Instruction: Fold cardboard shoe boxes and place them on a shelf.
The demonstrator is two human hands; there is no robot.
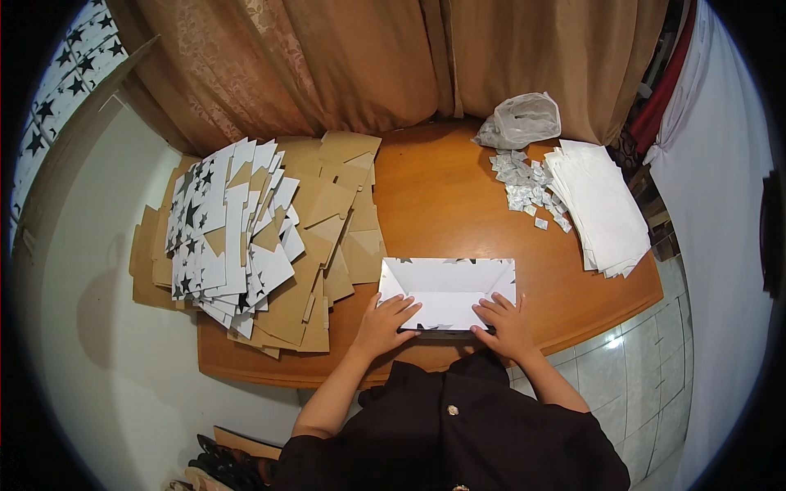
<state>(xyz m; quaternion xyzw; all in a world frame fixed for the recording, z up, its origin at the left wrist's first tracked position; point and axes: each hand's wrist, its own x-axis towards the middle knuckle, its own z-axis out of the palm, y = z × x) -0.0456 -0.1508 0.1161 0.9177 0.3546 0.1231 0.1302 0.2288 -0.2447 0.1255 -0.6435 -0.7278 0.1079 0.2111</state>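
Table: we see orange-brown wood, smooth, with a soft sheen.
Folded sheet: we read matt white paper, sharply creased, star print at its edges.
Flat blanks: we note dull brown cardboard, some faced in white star-printed paper.
White stack: plain matt paper.
Bag: thin, crinkled, translucent plastic.
Small packets: silvery, slightly shiny.
Curtain: we find tan woven cloth, faintly patterned.
Floor tiles: glossy.

Both hands flat on white folded paper sheet at near edge of wooden bench, left hand, right hand; star-print card pile left, white sheet stack right
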